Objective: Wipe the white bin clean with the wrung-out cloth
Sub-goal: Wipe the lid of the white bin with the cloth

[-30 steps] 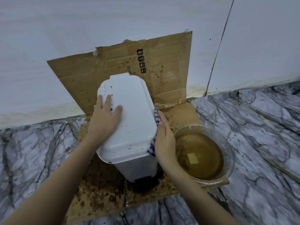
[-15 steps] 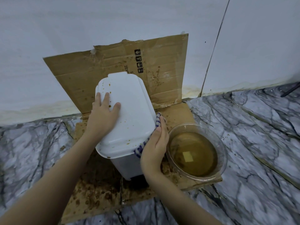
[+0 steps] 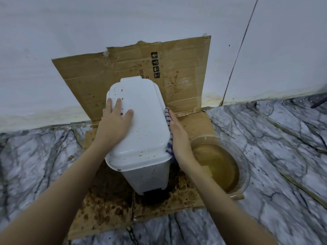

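White bin (image 3: 141, 124) is seen at the centre of the frame, stood on stained cardboard (image 3: 185, 76). The left hand (image 3: 113, 124) is laid flat on its spattered lid, fingers straight, nothing gripped. A blue-striped cloth (image 3: 169, 127) is pressed against the lid's right edge by the flat, straight-fingered right hand (image 3: 180, 138). A bowl (image 3: 246, 161) of brown water is set at the lower right.
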{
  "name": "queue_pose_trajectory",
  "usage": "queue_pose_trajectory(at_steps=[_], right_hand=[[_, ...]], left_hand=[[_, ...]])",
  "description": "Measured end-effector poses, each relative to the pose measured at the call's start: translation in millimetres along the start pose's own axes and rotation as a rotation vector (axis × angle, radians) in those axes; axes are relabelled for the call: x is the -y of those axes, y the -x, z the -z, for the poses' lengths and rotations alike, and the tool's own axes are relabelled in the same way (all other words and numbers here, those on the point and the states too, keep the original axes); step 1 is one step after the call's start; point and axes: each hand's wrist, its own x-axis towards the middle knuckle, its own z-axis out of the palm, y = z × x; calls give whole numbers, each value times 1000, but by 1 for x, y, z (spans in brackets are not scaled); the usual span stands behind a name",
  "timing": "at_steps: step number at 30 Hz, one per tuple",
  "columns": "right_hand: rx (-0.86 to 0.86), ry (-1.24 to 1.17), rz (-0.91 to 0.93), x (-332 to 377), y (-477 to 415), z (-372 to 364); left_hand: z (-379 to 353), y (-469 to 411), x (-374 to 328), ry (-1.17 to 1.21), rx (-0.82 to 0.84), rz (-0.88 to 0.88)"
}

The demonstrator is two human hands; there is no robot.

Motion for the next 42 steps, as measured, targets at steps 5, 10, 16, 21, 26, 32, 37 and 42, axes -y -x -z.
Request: queue_pose_trajectory(at_steps=[5, 10, 16, 21, 26, 32, 37, 42], right_hand=[[-134, 625, 328, -8, 37, -17], [24, 1098, 139, 27, 22, -25], [43, 1270, 149, 40, 13, -48], [158, 911, 50, 58, 7, -41], [-100, 350, 6, 62, -20, 15], [266, -104, -276, 16, -38, 27], [254, -256, -254, 7, -38, 18], [298, -274, -280, 6, -46, 21]], left_hand=[[-1, 1, -2, 5, 7, 13], [-1, 1, -4, 20, 11, 30], [0, 4, -6, 176, 8, 61], [6, 10, -15, 267, 31, 94], [10, 24, -37, 32, -140, -8], [-26, 54, -104, -126, -26, -221], [-41, 40, -86, -272, 64, -190], [-18, -1, -64, -277, 75, -176]])
